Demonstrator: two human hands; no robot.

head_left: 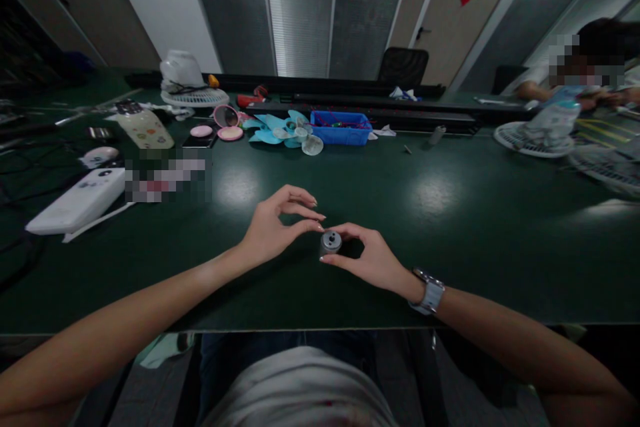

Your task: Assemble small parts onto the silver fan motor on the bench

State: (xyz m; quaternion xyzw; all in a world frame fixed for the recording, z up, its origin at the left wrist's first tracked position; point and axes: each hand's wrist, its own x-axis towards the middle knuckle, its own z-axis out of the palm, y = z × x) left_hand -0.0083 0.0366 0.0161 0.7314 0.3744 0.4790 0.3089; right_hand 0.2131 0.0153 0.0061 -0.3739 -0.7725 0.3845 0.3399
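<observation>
A small silver electric motor (331,241), a short cylinder with holes in its top face, stands upright on the dark green table. My right hand (374,259) grips its sides between thumb and forefinger. Just to the left, my left hand (273,225) has its fingers apart, with the thumb tip right beside the motor's upper rim; whether it touches, I cannot tell.
Light-blue fan blades (275,128) lie near a blue bin (345,128) of small parts. A white power bank (83,200) and cables are on the left. A fan base (557,123) stands at right, before a person (600,67).
</observation>
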